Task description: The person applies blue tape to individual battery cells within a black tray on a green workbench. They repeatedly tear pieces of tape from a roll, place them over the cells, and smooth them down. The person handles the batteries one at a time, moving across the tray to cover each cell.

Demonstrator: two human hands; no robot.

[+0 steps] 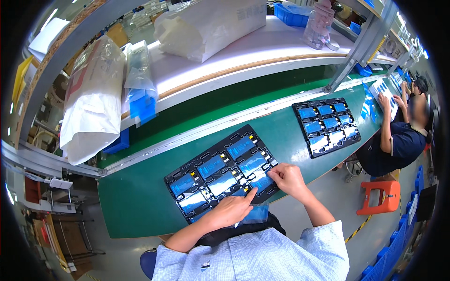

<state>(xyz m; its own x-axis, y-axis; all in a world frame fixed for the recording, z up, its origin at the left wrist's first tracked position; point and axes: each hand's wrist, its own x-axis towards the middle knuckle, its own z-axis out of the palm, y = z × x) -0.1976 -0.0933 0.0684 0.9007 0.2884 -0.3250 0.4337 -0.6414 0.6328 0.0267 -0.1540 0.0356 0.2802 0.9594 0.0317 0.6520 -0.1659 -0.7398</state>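
A black moulded tray (169,179) lies tilted on the green bench in front of me, its pockets holding several flat blue rectangular pieces (211,166) with small yellow tabs. My left hand (229,210) is over the tray's near edge, index finger stretched onto the near right piece (261,181), other fingers curled. A small whitish tip shows beneath that hand; what it belongs to is hidden. My right hand (288,179) pinches at the right edge of the same piece, thumb and forefinger together. Whatever lies between them is too small to make out. Blue film (258,214) hangs by the near edge.
A second black tray (307,139) of blue pieces sits farther right. Beyond it a co-worker (398,136) handles a white sheet (382,96). Above the bench runs a shelf (215,70) with white bags (211,28) and a clear bottle (318,28). An orange stool (379,196) stands right.
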